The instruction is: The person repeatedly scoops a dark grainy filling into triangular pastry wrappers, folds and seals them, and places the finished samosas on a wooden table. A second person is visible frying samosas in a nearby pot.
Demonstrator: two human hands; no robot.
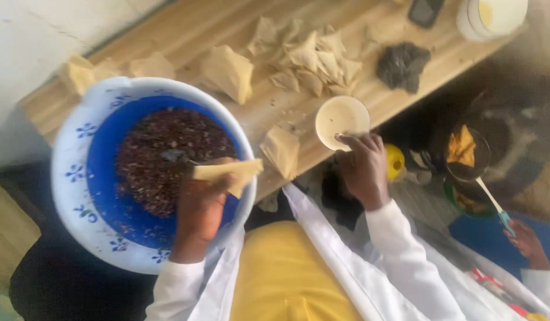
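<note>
Left hand (198, 208) grips an unfilled wrapper (230, 173) over the filling bowl (70, 172), right hand (363, 166) dips fingers in the cup (341, 120); folded pile (310, 56) at 12 o'clock.

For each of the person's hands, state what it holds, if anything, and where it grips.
Left hand: a folded pastry sheet, gripped at its lower end. Right hand: holds nothing; fingertips touch the rim of the small white bowl.
</note>
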